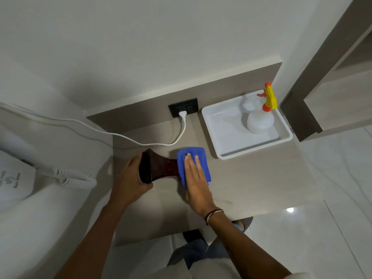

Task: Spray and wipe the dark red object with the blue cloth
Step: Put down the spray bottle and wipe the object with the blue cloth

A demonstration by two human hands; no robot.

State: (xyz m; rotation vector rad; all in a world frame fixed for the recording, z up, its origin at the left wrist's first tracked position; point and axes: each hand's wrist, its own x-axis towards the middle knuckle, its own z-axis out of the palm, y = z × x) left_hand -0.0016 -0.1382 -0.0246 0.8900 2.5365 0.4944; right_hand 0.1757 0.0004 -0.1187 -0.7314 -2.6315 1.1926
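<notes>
A dark red speckled object [165,166], flared at its left end, lies on its side on the wooden tabletop [251,178]. My left hand [131,178] grips its wide dark left end. My right hand [196,182] lies flat, fingers together, pressing the folded blue cloth [199,156] onto the object's right end, which the cloth hides. The spray bottle [261,117], white with a yellow and orange head, stands in the white tray [221,133] at the back right, apart from both hands.
A white cable [141,140] runs from a black wall socket [183,110] across the back of the table to the left. A white device with a coiled cord [76,178] sits at the left. The table's front edge is near my legs.
</notes>
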